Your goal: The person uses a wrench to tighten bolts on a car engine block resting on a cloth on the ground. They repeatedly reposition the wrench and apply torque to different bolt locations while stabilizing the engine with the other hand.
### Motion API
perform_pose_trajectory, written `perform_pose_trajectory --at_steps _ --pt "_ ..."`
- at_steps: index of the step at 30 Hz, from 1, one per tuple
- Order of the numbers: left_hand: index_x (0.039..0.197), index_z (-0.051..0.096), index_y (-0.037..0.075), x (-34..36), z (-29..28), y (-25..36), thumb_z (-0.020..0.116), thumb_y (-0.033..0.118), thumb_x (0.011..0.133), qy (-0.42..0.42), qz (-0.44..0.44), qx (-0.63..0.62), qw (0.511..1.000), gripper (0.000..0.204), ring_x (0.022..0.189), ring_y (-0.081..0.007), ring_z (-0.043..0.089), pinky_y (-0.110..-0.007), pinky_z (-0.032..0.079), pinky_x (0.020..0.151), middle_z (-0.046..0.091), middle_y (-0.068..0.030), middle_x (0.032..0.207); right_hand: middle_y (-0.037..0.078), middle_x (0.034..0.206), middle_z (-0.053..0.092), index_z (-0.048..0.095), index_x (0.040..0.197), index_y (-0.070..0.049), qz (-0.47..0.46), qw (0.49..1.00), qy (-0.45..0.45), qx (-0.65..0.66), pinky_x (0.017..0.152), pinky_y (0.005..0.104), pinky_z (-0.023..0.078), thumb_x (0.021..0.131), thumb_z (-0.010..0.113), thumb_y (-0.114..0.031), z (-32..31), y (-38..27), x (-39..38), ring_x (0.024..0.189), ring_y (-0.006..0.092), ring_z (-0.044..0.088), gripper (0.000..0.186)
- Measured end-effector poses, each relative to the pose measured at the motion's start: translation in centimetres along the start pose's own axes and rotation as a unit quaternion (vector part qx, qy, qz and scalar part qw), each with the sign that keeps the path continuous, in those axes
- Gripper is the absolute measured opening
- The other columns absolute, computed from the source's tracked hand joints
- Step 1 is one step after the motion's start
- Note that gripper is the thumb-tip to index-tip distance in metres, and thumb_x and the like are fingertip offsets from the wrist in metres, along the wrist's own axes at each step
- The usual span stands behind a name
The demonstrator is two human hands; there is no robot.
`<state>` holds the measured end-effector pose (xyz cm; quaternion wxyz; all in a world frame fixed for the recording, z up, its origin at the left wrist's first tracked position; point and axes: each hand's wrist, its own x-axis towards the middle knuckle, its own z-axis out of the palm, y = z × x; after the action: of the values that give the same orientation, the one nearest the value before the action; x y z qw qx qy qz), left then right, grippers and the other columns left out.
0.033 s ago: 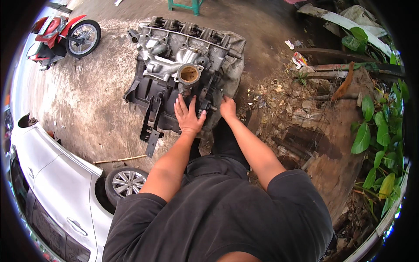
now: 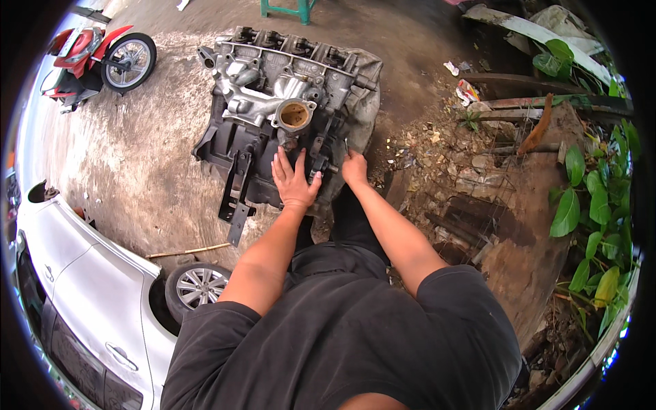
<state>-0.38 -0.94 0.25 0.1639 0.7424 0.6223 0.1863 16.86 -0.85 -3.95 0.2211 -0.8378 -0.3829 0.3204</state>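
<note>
A grimy engine (image 2: 225, 130) with a bright metal intake manifold (image 2: 246, 102) and a round port (image 2: 294, 116) lies on a grey, crumpled sheet (image 2: 362, 116). My left hand (image 2: 292, 181) rests with spread fingers on the dark lower block, below the port and beside a small protruding fitting (image 2: 321, 164). A black steel bracket (image 2: 236, 198) hangs to its left. At the engine's right side, my right hand (image 2: 354, 169) is closed on a slim metal tool (image 2: 347, 145), apparently a wrench.
A red-and-black motorbike (image 2: 96, 58) stands upper left, a silver car (image 2: 89, 287) with a wheel (image 2: 198, 287) lower left. A green stool (image 2: 304, 10) is beyond the engine, a stick (image 2: 191, 249) on the ground. Rubble (image 2: 451, 171), boards (image 2: 526, 106) and leafy plants (image 2: 594, 205) line the right.
My right hand and the tool it holds have shifted very slightly left and up. My left hand stays in place on the engine.
</note>
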Motion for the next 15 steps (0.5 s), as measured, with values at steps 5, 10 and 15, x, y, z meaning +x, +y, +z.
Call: perform_pose_trajectory --at_steps 5,10,15 --pt "0.137 0.047 0.018 0.9 0.2 0.0 0.061 0.047 0.076 0.0 -0.005 0.008 1.0 0.068 0.139 -0.041 0.015 -0.051 0.016 0.113 0.013 -0.0236 0.153 0.031 0.095 0.062 0.063 0.101 0.004 0.065 0.998 0.014 -0.011 0.083 0.0474 0.048 0.084 0.048 -0.008 1.3 -2.6 0.1 0.097 0.0451 0.06 0.025" --pt "0.137 0.046 0.018 0.9 0.3 0.0 0.06 0.047 0.077 0.01 0.001 0.004 1.0 0.068 0.139 -0.0412 0.014 -0.052 0.016 0.113 0.013 -0.0232 0.153 0.031 0.097 0.063 0.063 0.101 0.005 0.1 0.995 0.012 0.007 0.086 0.0469 0.048 0.08 0.048 -0.004 0.9 -3.7 0.3 0.099 0.0448 0.059 0.027" --pt "0.137 0.046 0.018 0.9 0.3 0.1 0.058 0.048 0.077 0.002 -0.003 0.005 1.0 0.068 0.139 -0.041 0.014 -0.052 0.015 0.113 0.012 -0.0229 0.153 0.031 0.099 0.063 0.065 0.102 0.006 0.093 0.995 0.009 0.023 0.087 0.0459 0.048 0.078 0.049 -0.002 0.5 -3.3 0.8 0.102 0.0434 0.059 0.03"
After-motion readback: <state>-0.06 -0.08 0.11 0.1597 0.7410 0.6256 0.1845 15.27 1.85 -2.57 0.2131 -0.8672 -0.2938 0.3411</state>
